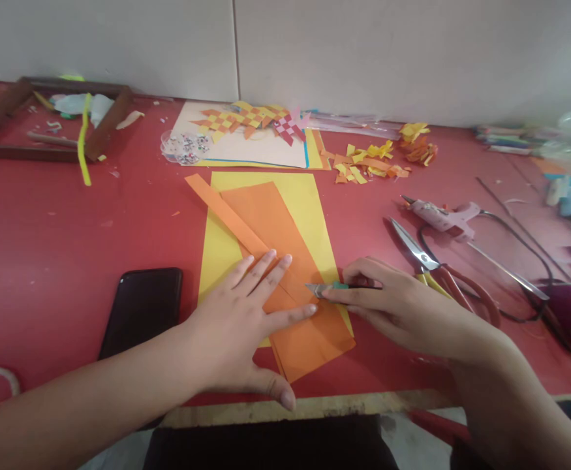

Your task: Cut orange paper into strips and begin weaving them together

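Note:
Folded orange paper (260,209) lies at a slant over a yellow sheet (314,196) on the red table. A narrow orange strip (226,212) slants along its left side and sticks out at the upper left. My left hand (246,320) lies with fingers spread across the strip and the orange paper. In my right hand (397,303) is a craft knife (331,288) with a green part, its blade pointing left over the orange paper, just right of my left fingertips. Whether the blade tip touches the paper I cannot tell.
A black phone (143,307) lies left of the papers. To the right are scissors (415,248), a pink glue gun (446,219) and its cord. Woven paper fish (250,117), paper scraps (368,160) and a wooden frame (25,153) lie along the back.

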A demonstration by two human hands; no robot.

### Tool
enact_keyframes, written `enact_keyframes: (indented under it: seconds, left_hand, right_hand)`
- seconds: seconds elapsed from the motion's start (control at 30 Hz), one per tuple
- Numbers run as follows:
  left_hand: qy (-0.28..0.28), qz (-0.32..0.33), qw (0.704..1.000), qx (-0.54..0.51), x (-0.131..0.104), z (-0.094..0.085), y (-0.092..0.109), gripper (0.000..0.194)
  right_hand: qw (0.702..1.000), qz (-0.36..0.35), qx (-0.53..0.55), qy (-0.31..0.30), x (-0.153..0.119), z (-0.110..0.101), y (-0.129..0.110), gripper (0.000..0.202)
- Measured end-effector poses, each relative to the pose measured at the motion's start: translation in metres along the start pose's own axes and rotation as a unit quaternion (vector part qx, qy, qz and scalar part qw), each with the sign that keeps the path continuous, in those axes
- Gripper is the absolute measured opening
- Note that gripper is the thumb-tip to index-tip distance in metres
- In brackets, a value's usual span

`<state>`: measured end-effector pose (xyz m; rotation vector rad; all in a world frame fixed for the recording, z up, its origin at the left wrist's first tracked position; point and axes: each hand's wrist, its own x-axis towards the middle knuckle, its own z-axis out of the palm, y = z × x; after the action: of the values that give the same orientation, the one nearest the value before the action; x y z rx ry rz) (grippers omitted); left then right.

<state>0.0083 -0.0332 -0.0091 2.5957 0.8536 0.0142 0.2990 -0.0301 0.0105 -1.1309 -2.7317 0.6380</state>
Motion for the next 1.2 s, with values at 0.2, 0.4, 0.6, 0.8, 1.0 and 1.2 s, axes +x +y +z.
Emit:
enact_keyframes:
  seconds: [0.2,0.4,0.6,0.8,1.0,1.2]
  left_hand:
    - [0.009,0.006,1.0,0.013,0.0,0.001,0.0,0.099]
    - [0.005,0.006,1.0,0.013,0.0,-0.001,0.0,0.1]
    - [0.003,0.003,1.0,0.005,0.0,-0.002,0.0,0.1]
    - [0.0,0.007,1.0,0.002,0.0,-0.002,0.0,0.1]
    - [0.001,-0.003,1.0,-0.018,0.0,-0.001,0.001,0.1]
    - [-0.012,-0.007,0.999,-0.031,0.0,-0.003,0.001,0.099]
  right_hand:
    - [1.0,-0.007,-0.001,0.013,0.004,0.004,-0.003,0.045]
    - [1.0,0.006,-0.009,0.019,0.0,0.003,0.002,0.048]
    - [1.0,0.01,-0.014,0.019,-0.002,0.002,0.006,0.048]
    - [0.999,0.003,-0.011,0.034,0.006,0.005,-0.002,0.045]
    - [0.999,0.008,-0.013,0.038,0.008,0.01,-0.005,0.042]
    - [0.999,0.009,-0.016,0.035,0.006,0.009,-0.003,0.045]
